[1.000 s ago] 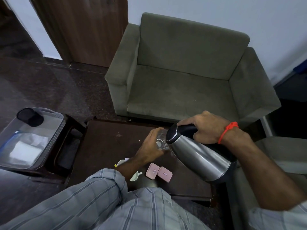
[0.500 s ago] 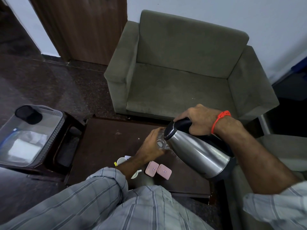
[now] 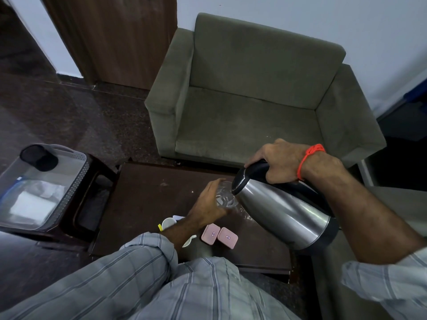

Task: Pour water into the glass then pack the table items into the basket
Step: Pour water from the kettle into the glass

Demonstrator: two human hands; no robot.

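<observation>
A clear glass (image 3: 226, 197) stands on the dark wooden table (image 3: 147, 199), with my left hand (image 3: 209, 203) wrapped around its left side. My right hand (image 3: 280, 160) grips the black handle of a steel kettle (image 3: 282, 210), tilted with its spout over the glass rim. Two pink square boxes (image 3: 219, 236) lie side by side near the table's front edge. Two white cups (image 3: 168, 223) sit by my left forearm, one partly hidden under it. A grey basket (image 3: 69, 188) rests on a stool at the left, holding a black round object and white items.
A green-grey armchair (image 3: 249, 107) stands right behind the table. A wooden door (image 3: 111, 38) is at the back left. Another seat's edge (image 3: 397, 204) lies at the right. Dark stone floor surrounds the table.
The kettle has lifted and tipped further toward the glass. My left hand has stayed on the glass.
</observation>
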